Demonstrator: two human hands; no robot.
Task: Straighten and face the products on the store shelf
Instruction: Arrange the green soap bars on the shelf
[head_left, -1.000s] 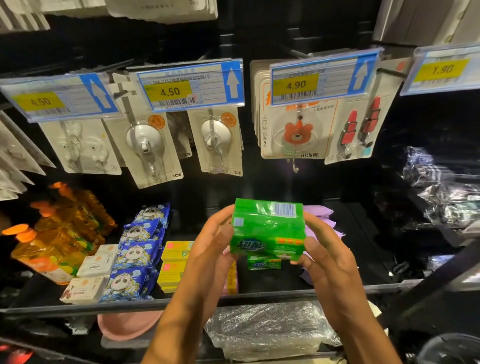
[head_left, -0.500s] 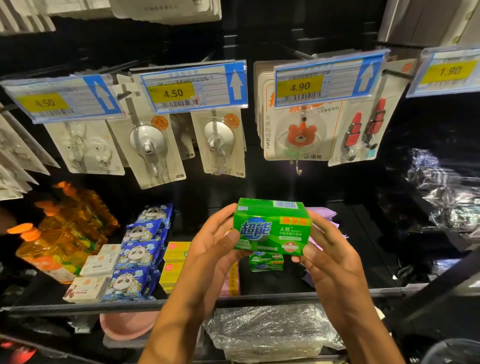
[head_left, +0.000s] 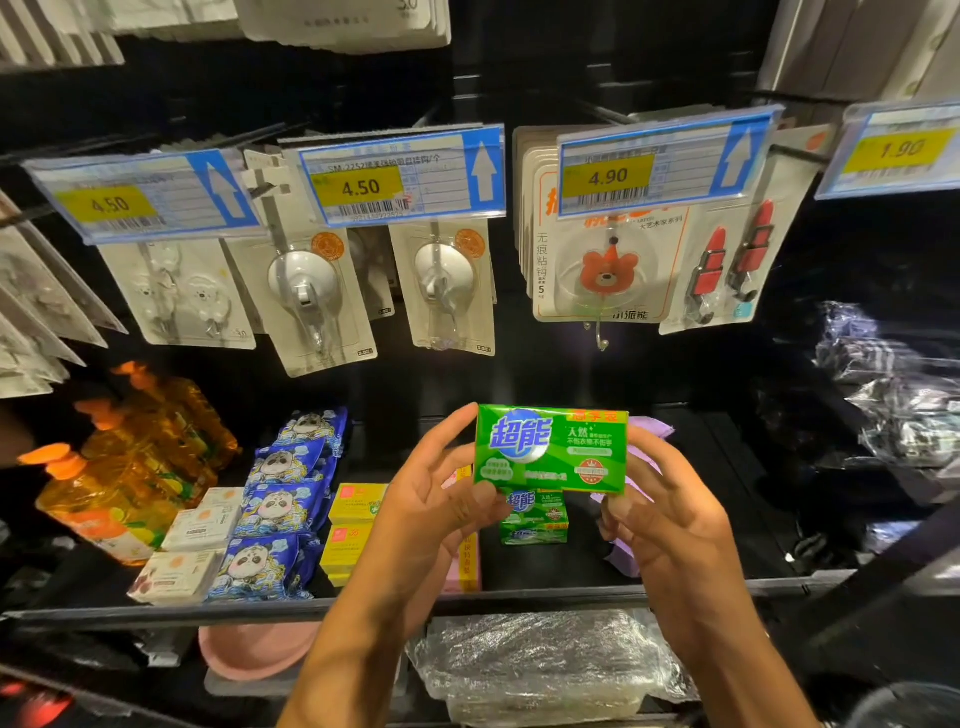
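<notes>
Two bare hands (head_left: 434, 512) and forearms (head_left: 358, 654)

Green soap pack (head_left: 551, 450) held above shelf (head_left: 519, 600), printed face toward camera, pinched between left hand (head_left: 441, 499) and right hand (head_left: 670, 519) (thumbs at bottom corners); second green pack (head_left: 535, 522) on shelf below.

The soap box (head_left: 550, 449) is above the soap stack (head_left: 535, 522) (on the shelf (head_left: 550, 569)).
</notes>
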